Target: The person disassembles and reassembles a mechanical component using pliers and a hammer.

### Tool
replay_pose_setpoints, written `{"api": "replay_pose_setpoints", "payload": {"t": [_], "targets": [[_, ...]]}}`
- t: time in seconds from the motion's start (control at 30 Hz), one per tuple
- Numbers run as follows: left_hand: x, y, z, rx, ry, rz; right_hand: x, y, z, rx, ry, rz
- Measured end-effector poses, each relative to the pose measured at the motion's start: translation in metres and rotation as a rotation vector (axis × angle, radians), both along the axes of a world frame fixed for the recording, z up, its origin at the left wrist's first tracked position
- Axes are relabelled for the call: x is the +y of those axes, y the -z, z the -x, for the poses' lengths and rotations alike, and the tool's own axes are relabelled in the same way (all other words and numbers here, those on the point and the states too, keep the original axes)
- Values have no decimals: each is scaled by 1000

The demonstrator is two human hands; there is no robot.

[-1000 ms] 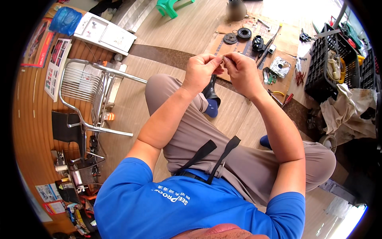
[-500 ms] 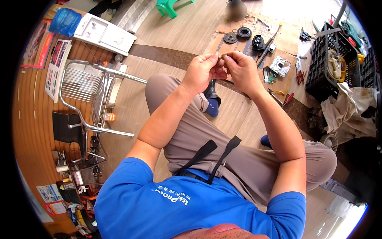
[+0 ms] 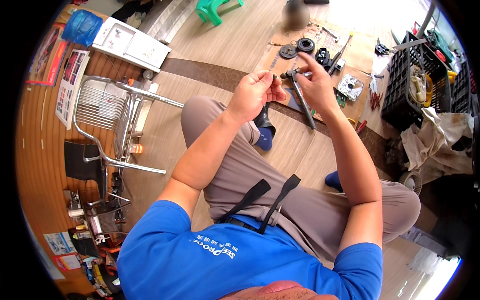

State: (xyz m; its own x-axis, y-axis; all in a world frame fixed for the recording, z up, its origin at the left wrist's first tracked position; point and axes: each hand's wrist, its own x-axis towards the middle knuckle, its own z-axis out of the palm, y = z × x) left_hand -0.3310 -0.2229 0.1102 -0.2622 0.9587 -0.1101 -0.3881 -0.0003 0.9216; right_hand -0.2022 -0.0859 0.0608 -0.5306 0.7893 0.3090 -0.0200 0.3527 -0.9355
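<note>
My left hand [image 3: 254,95] is closed in a pinch, thumb against forefinger, on a tiny dark piece [image 3: 276,77] too small to name. To its right, my right hand [image 3: 317,86] has its forefinger stretched forward. The thumb and other fingers appear to grip a hammer [image 3: 303,101] near its head; part of that grip is hidden. The hammer's dark handle slants toward me over the cardboard's near edge. Beyond my hands, on the cardboard [image 3: 362,55], lie a black ring-shaped part [image 3: 305,45], a dark round disc [image 3: 288,51] and a black housing [image 3: 323,56].
A silver metal plate [image 3: 351,87] and red-handled tool [image 3: 361,126] lie to the right. Farther right stands a black crate [image 3: 417,75] beside a crumpled cloth [image 3: 430,137]. A metal chair [image 3: 107,112] is at left, a green stool [image 3: 212,11] ahead. My bent legs are below my hands.
My hands have come apart. The right moved slightly to the right, its forefinger now extended, and the hammer has come into view at it. The left stays nearly in place, still pinching.
</note>
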Motion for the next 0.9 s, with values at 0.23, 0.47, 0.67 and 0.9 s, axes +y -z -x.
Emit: {"api": "replay_pose_setpoints", "payload": {"t": [0.23,0.47,0.67,0.9], "targets": [[0,0,-2,97,-21,-71,-15,-43,-11,136,-500,578],[-1,0,1,139,-40,-34,-16,-40,-12,273,-581,635],[0,2,2,91,-53,-53,-17,-42,-11,238,-546,581],[1,1,2,-27,13,-67,-16,-44,-13,185,-517,544]]}}
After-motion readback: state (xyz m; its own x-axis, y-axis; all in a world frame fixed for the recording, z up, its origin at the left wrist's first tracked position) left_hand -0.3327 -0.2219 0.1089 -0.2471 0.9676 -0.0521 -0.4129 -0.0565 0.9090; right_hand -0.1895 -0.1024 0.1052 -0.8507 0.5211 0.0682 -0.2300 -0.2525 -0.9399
